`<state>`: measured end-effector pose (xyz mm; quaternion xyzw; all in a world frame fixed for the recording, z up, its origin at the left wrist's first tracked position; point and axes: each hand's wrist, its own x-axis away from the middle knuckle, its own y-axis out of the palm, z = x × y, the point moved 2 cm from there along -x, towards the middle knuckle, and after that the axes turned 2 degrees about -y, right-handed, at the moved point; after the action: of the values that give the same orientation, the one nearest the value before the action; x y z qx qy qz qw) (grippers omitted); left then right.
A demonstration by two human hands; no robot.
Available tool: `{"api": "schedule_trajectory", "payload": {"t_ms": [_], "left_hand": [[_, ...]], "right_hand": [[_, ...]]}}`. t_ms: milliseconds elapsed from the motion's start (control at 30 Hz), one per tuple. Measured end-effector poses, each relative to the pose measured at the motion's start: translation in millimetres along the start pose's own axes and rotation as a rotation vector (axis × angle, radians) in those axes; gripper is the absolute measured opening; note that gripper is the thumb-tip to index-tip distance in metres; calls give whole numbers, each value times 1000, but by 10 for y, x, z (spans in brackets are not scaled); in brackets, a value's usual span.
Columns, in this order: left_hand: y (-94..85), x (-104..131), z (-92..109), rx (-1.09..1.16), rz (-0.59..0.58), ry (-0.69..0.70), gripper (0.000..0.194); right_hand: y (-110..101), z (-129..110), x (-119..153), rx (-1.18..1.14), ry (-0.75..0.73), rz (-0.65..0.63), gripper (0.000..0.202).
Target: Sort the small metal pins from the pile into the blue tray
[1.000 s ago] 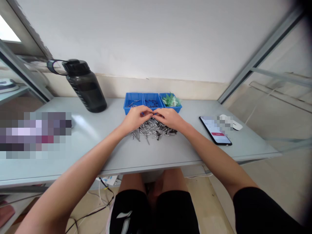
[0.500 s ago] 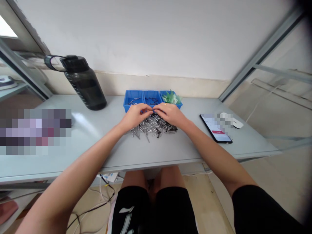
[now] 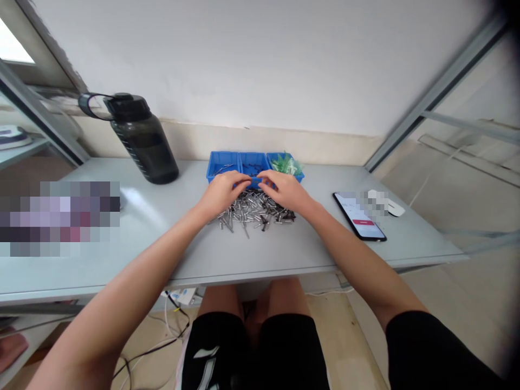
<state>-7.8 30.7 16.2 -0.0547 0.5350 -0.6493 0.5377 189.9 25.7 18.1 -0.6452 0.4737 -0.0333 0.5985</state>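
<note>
While the bench is lined near its back edge by a bottle and blue bins, metal fasteners are heaped toward the front edge; over them the left hand and right hand are held curled, just apart; whether anything is pinched cannot be told.

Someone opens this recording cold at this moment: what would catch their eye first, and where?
Probably the heap of small metal pieces, silver and black, mid-desk by the left hand and right hand. Just behind are three blue bins, with something bright green in the rightmost. The big dark bottle at back left and the lit phone at right also stand out.
</note>
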Motion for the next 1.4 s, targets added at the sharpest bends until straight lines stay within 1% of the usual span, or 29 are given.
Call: {"api": "schedule_trajectory", "payload": {"t_ms": [67,167,300,433,667,800,933,1100,1200,1267,1400], "left_hand": [[-9,2,-21,-70,-3,0,21],[-1,12,-36,-132,-25,8,23],[28,23,-42,-144,-42,27,25],[37,17,-59,-138,-47,14,26],[32,34,-18,-127,-98,3,28],[5,47,21,-176,-122,-44,30],[-1,51,11,-243,-180,-15,28],[28,55,-25,-322,-244,-11,29],[34,55,-31,-329,-253,-3,30],[32,55,-41,-325,-250,-5,30],[33,56,-78,-334,-276,-17,30]], "right_hand": [[8,-15,6,-45,-1,-24,24],[29,-42,16,-63,-73,-78,17],[48,-48,22,-43,-120,-109,19],[64,-31,28,-22,-150,-134,21],[60,-26,24,-27,-182,-84,18],[50,-6,16,11,-149,-40,18],[83,86,0,160,-56,9,24],[169,224,-32,288,14,11,31],[223,281,-21,311,57,-13,40],[239,290,-8,298,60,-24,43],[193,237,-6,194,50,10,35]]}}
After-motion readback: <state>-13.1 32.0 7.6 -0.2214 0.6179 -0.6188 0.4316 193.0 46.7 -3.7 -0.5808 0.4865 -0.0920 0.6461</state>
